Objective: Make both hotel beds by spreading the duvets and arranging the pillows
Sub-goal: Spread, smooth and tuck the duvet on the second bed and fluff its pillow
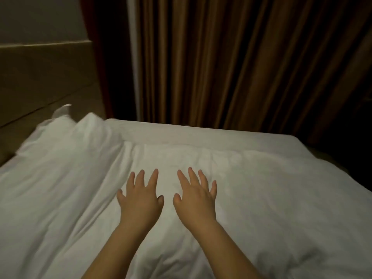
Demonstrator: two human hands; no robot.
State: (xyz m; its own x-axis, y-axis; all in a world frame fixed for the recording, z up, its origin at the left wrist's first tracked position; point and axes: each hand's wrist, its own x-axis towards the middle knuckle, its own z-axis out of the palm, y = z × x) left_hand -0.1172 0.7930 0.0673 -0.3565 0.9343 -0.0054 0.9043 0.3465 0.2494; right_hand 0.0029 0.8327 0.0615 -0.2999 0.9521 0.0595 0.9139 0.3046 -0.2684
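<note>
Head view, dim light, edges blurred.

- A white, softly creased fabric duvet (261, 198) is seen spread over most of the bed top. Its far edge stops short of the far side of the bed, where a flat strip of white bed sheet (201, 133) is left showing. Towards the left the duvet is rumpled into long folds.
- The left hand (140, 200) and the right hand (194, 200) are held palm down over the middle of the duvet, side by side, near each other but apart.
- The fingers (153, 177) of both hands are straight and fanned apart; nothing is gripped. It cannot be told whether the palms press on the cloth or hang just above it.
- Both bare forearms are seen entering from the lower edge.
- A plump white pillow (60, 135) is noted at the left, at the head of the bed, just beside a tan panelled headboard (46, 77). A pointed white corner stands up behind it; it cannot be told whether it belongs to this pillow.
- Brown pleated curtains (241, 67) are seen hanging beyond the far side of the bed. A pale wall (40, 17) is seen above the headboard.
</note>
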